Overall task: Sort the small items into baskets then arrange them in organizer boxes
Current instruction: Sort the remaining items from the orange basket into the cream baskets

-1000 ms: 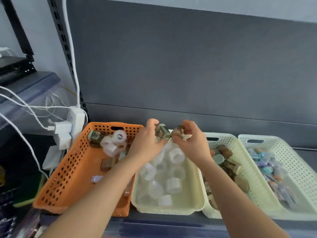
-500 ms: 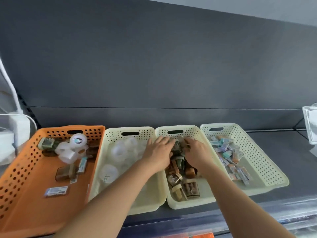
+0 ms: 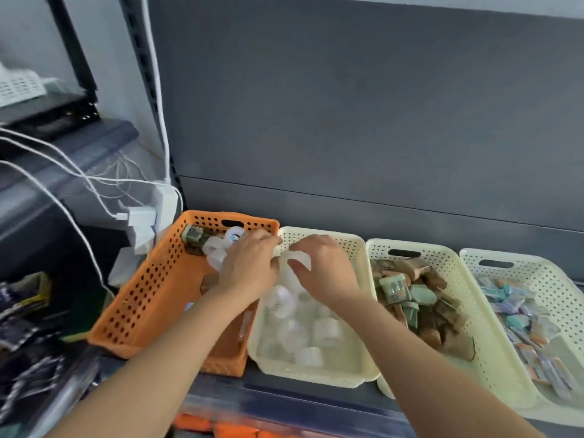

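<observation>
My left hand [image 3: 249, 270] hovers over the right rim of the orange basket [image 3: 151, 295], fingers stretched toward its back corner, where white tape rolls [image 3: 218, 251] and a green-brown box [image 3: 193, 235] lie. My right hand [image 3: 325, 270] hangs over the back of the cream basket [image 3: 316, 373] of white rolls [image 3: 325, 330], fingers curved. A white roll [image 3: 298, 259] shows between its thumb and fingers; whether it is gripped is unclear.
Right of these stand a cream basket [image 3: 493, 352] of brown and green boxes and another cream basket [image 3: 565, 298] of pastel packets. White chargers and cables [image 3: 148, 216] hang by the orange basket's back left. Dark clutter lies at lower left.
Both hands left the brown-box basket and moved left: the left one over the orange basket, the right one over the white-roll basket. The brown items they held earlier are gone from them.
</observation>
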Demonstrator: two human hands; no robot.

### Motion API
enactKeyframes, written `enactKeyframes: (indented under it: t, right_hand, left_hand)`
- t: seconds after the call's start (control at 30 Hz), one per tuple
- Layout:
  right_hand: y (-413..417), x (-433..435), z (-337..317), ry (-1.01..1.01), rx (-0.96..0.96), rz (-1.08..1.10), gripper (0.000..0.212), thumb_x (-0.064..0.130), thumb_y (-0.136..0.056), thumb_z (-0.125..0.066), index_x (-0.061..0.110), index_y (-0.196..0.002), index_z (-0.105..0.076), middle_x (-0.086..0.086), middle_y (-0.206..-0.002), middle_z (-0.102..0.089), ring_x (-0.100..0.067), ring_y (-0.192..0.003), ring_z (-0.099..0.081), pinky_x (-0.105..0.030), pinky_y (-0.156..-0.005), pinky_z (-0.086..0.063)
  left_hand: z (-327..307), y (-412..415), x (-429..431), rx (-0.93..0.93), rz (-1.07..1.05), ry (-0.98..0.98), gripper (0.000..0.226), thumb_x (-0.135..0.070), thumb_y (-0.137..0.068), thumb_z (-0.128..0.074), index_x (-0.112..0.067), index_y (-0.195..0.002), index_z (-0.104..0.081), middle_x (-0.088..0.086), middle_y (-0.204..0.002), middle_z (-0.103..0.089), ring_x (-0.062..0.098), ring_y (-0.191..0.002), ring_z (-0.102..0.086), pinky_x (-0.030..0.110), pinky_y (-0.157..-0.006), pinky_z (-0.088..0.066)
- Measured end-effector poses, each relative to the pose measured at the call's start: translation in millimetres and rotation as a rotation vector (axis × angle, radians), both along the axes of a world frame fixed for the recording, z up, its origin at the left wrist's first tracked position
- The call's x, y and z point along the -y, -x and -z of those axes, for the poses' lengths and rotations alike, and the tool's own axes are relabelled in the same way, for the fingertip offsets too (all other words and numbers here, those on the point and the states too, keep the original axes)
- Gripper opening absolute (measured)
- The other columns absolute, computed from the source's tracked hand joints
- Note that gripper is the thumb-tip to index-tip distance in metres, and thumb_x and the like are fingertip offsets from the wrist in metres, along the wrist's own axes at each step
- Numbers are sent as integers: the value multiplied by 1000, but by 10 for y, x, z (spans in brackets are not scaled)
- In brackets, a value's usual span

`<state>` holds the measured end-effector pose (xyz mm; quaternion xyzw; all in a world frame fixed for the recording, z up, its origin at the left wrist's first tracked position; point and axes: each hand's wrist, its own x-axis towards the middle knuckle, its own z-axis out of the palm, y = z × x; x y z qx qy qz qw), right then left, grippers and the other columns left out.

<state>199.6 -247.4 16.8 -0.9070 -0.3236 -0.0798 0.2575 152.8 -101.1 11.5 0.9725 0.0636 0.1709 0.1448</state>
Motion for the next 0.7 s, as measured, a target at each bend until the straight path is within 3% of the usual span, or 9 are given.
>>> enactKeyframes:
  t: [0.13, 0.23, 0.3, 0.43, 0.6, 0.7]
  right_hand:
    - [73, -536, 34, 123, 61, -142, 26, 28, -86, -60, 22, -111, -68, -3, -108, -66, -23, -110, -51, -33, -90, -43]
    - [38, -835, 123, 325, 85, -120, 25, 29, -88, -57, 23, -110, -64, -3, -104, -64, -24, -107, -51, -33, -88, -41]
    - [-9, -978, 185, 482, 115, -69, 22, 29, -88, -55, 23, -108, -61, -1, -105, -63, -23, -106, -50, -34, -92, -37]
    - [-101, -1139, 270, 589, 144, 8, 23, 24, -87, -52, 24, -108, -62, 1, -106, -62, -22, -106, -49, -36, -96, -29]
    - [-166, -1222, 323, 657, 73, 56, 11, 22, -87, -49, 28, -91, -58, 4, -98, -64, -21, -103, -49, -41, -95, -25]
    - [-176, -1239, 359, 633, 29, 58, 8, 26, -87, -49, 31, -88, -55, 4, -96, -65, -21, -106, -50, -48, -108, -16]
  left_hand:
    - [181, 162, -538, -168, -151, -24, 42, -22, -88, -57, -21, -129, -54, 2, -130, -50, 25, -119, -46, 40, -90, -47]
    - [369, 195, -793, -283, -237, 23, 57, -20, -86, -61, -21, -139, -41, 4, -138, -44, 25, -124, -43, 38, -97, -43]
    - [466, 170, -899, -297, -265, 59, 55, -24, -87, -62, -20, -137, -41, 5, -133, -48, 25, -120, -46, 36, -95, -43]
    - [538, 67, -974, -248, -272, 130, 38, -33, -88, -60, -19, -122, -47, 5, -113, -57, 24, -98, -57, 35, -76, -50]
    - [486, 40, -1067, -359, -316, 300, 50, -50, -80, -66, -18, -108, -40, -3, -87, -58, 17, -74, -58, 31, -54, -45]
    - [422, 47, -1143, -522, -109, 387, 48, -49, -69, -77, -23, -104, -56, -3, -95, -66, 16, -84, -62, 35, -74, -53]
